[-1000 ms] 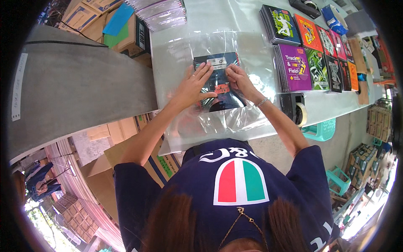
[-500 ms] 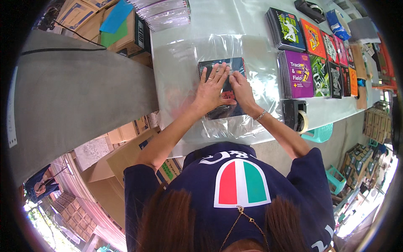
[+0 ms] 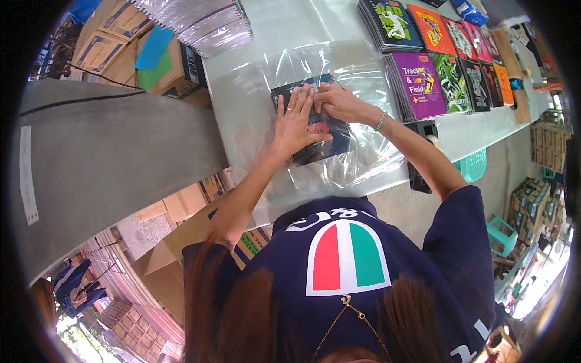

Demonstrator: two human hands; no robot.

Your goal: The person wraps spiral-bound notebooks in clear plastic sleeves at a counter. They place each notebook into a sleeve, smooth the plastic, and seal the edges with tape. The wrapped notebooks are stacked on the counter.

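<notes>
A dark spiral notebook [image 3: 331, 149] with red lettering lies on the table, under or inside clear plastic film [image 3: 362, 69] that spreads wide around it. My left hand [image 3: 295, 124] rests flat on its cover, fingers stretched upward and the thumb out to the right. Beside those fingertips, my right hand [image 3: 344, 104] has its fingers curled together on the upper part of the cover. Whatever they may pinch is hidden.
Stacks of colourful spiral notebooks [image 3: 417, 85] stand on the table at the right, by a black tape dispenser [image 3: 420, 181]. Plastic-wrapped notebooks [image 3: 209, 27] are piled at the far left. Cardboard boxes [image 3: 175, 72] and a grey surface [image 3: 121, 163] lie left of the table.
My right hand has turned, so its forearm comes in more from the right, and its curled fingers sit nearer the left fingertips. The left hand stays flat on the cover. The whole view has shifted.
</notes>
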